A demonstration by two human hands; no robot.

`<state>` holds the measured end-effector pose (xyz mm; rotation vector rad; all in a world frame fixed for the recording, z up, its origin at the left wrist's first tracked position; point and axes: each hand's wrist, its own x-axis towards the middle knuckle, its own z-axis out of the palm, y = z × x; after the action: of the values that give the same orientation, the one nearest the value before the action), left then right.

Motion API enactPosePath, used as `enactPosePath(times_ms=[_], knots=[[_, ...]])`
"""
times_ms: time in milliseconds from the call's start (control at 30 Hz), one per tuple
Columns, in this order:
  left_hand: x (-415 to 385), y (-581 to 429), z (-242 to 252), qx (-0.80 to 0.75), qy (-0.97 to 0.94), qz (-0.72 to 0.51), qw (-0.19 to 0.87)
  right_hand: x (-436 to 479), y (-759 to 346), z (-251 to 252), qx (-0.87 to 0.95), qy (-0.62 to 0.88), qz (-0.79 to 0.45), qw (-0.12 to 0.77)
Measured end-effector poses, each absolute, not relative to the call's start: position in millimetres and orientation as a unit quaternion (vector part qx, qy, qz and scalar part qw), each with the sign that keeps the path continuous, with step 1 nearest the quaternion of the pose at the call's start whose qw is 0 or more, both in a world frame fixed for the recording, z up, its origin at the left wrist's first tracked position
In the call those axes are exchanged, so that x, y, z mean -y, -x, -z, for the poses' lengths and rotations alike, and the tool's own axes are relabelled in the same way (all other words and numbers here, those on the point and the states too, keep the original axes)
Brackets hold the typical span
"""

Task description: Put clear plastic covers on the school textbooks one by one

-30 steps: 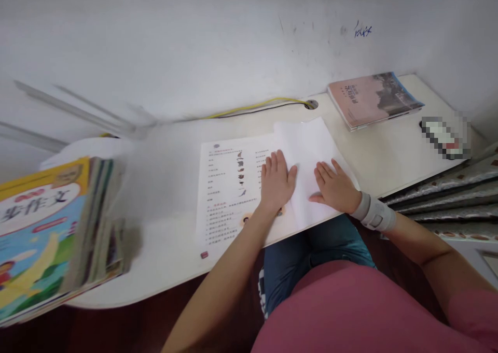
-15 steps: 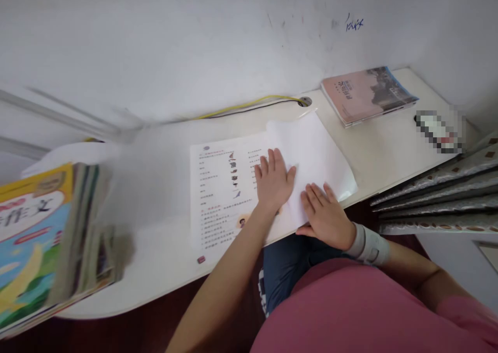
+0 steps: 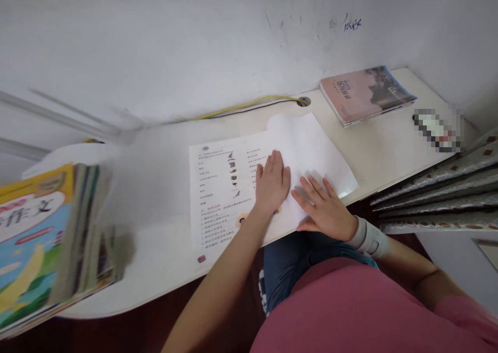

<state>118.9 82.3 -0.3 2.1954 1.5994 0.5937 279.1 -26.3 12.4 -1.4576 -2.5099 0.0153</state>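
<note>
1. Your left hand (image 3: 272, 184) lies palm down, grasping nothing, its fingers extended on the printed worksheet (image 3: 218, 187), beside the edge of the blank white page (image 3: 307, 140).
2. Your right hand (image 3: 327, 210), released too, rests with fingers fanned over the lower part of that page; a grey wristband (image 3: 369, 239) circles your wrist.
3. The worksheet extends leftward from under your left hand; the page lies to its right, under your right.
4. The worksheet's rows of characters and small pictures are too small to read. At far left, a colourful composition book (image 3: 27, 259) shows "作文"; the lettering on the pink-covered book (image 3: 361, 96) you cannot read surely.
5. All this sits on a white desk (image 3: 155, 275); a yellow cable (image 3: 249, 106) runs along its back to a round hole (image 3: 304, 101).
6. Behind stands a scuffed white wall (image 3: 194, 47) with blue handwriting (image 3: 352, 25); silvery patterned folds (image 3: 439, 187) hang at right.
</note>
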Motion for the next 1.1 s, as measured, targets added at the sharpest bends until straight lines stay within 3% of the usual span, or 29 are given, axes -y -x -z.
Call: enactPosePath(times_ms=[267,533,767,1000,1100], knots=[[-78.7,-125.0,-4.3,-0.592,-0.778,-0.157,0.141,21.7,-296.5,-18.9,0.887,0.450,-0.029,0.104],[-81.3,-131.3,-5.8,-0.611,-0.771,-0.120,0.134,29.9,-339.6,-13.0,0.873,0.447,0.024,0.195],[-83.3,-134.6,-11.9,-0.611,-0.776,-0.097,0.127,-51.8,-404.3,-11.0,0.786,0.581,-0.071,0.199],[-174.1,-128.1,-24.7,-0.600,-0.749,-0.244,0.141,-147.2,-414.6,-6.5,0.690,0.669,-0.151,0.230],[-221.4,-131.4,-36.4,-0.618,-0.736,-0.220,0.170,-165.7,-402.6,-7.3,0.667,0.693,-0.151,0.227]])
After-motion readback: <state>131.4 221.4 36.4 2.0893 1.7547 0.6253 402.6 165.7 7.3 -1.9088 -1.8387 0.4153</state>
